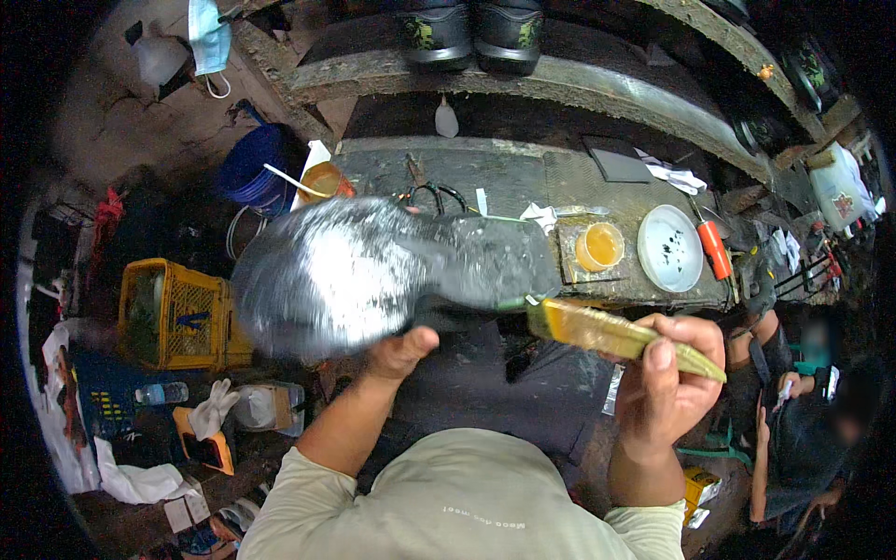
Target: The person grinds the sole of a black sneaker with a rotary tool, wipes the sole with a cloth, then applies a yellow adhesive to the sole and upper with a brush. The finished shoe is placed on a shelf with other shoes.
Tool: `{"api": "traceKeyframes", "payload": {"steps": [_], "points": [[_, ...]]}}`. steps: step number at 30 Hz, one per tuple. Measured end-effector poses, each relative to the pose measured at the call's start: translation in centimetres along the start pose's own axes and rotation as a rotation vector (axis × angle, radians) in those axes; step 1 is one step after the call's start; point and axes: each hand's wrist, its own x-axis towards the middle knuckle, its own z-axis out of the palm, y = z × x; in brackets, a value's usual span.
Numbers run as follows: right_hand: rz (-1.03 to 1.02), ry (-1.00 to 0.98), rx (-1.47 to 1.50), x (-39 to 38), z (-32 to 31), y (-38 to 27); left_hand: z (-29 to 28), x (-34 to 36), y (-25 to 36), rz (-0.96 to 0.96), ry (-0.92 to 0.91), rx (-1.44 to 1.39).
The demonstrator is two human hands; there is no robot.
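My left hand [407, 353] grips a large black shoe [485, 252] from its near side, bottom facing up. The wide end points left and shines wet; it is blurred by motion. Part of my left hand is hidden behind it. In my right hand [674, 378] is a flat brush [607, 334], pinched by its greenish handle. Its yellow-stained bristles are at the narrow end of the shoe; whether they touch cannot be told. Just beyond the brush, a small cup of amber glue [599, 248] sits on the workbench [560, 177].
A white bowl [670, 247] with dark specks and an orange-handled tool [715, 250] lie right of the cup. Scissors [427, 196] lie behind the shoe. A yellow crate [154, 313] and blue bucket [257, 163] stand left. Shoes [434, 37] sit on the shelf; another person [793, 439] is at right.
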Motion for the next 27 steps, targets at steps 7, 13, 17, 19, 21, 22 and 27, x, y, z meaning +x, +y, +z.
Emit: {"api": "traceKeyframes", "payload": {"steps": [7,13,17,19,21,22,27], "points": [[0.210,0.369,0.444,1.9,-0.3,5.5,3.2,-1.0,-1.8,-0.126,0.129,-0.203],[0.344,0.439,0.725,1.0,1.8,10.8,6.4,-3.7,-2.7,-0.083,-0.061,0.415],[0.493,0.474,0.720,3.1,0.1,13.0,7.6,-3.3,-3.3,-0.337,-0.172,-0.277],[0.448,0.471,0.509,4.3,-0.8,13.0,7.3,-2.3,-2.8,-0.071,-0.452,0.229],[0.340,0.514,0.414,5.4,-0.4,12.5,7.4,-1.6,-2.3,-0.030,-0.497,0.143],[0.273,0.493,0.500,5.7,0.2,12.0,7.6,-1.3,-2.0,-0.137,-0.405,-0.193],[0.130,0.484,0.688,7.1,3.4,8.7,9.3,0.0,-1.3,-0.306,-0.198,-0.541]]}}
